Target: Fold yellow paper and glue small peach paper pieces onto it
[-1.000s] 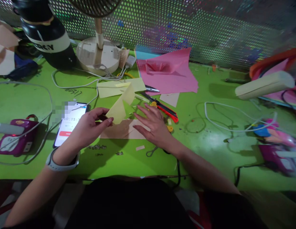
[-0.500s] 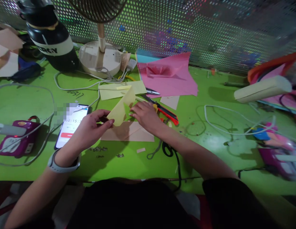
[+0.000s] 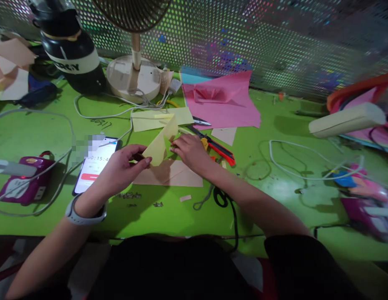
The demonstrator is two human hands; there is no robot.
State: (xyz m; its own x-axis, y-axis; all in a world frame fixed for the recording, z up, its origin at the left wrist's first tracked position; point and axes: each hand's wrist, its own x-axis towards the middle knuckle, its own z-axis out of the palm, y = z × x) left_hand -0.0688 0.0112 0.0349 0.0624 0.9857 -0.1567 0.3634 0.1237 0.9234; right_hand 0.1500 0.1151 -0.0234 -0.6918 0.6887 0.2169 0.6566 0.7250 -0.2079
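Here, the bench (image 3: 169, 223) bears a pink sheet (image 3: 236, 111) near its far edge. Midway to the near edge come the left hand (image 3: 125, 166), grip pinched, and the right hand (image 3: 191, 151), fingers curled, its hold impossible to tell; between them tilts a folded yellow paper (image 3: 156, 151), clasped by the left.

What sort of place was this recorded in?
Likely a craft workspace; home or workshop, I cannot tell. The left hand holds yellow paper above a green table where pink paper and a utility knife lie.
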